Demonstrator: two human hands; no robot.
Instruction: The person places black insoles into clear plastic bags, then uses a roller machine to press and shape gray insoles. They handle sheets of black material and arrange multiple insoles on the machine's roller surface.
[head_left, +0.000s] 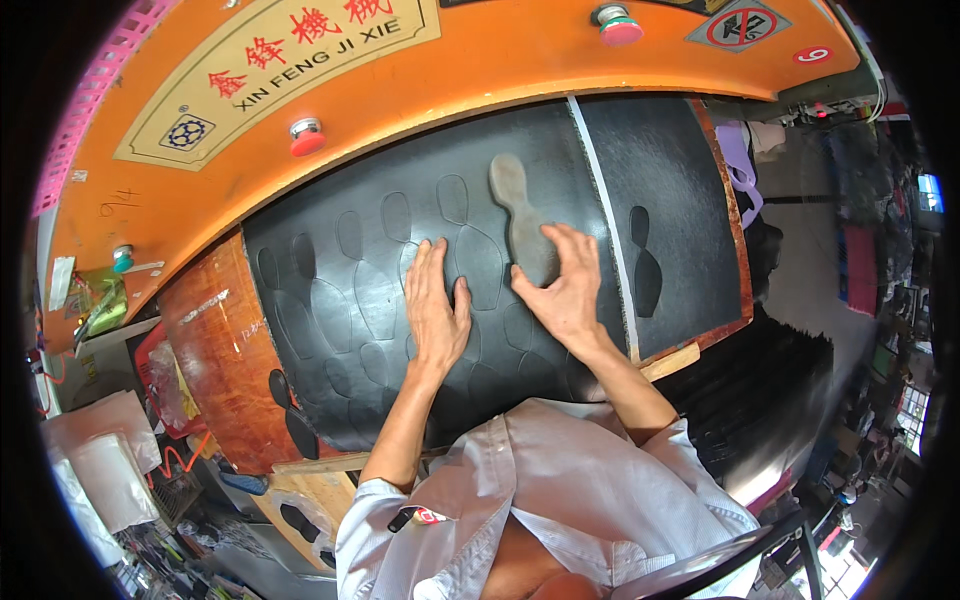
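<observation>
A grey sole-shaped cutting die [508,190] lies on a black rubber sheet [530,130] beneath the orange machine. My right hand [568,290] holds the die's wider near end, thumb on its left edge and fingers on its right. To its left, my left hand [436,312] lies flat on the sheet, fingers stretched out and holding nothing. Sole outlines are cut into the sheet in a row; one outline [474,262] sits between my hands. Further outlines nearer to me are partly hidden by my hands and forearms.
The orange machine front [480,50] spans the far side, with a red button [307,137] and another red button [617,27]. A loose black sole [647,275] lies right of a pale strip [603,200]. More black soles [292,415] rest at the reddish-brown board's near left edge.
</observation>
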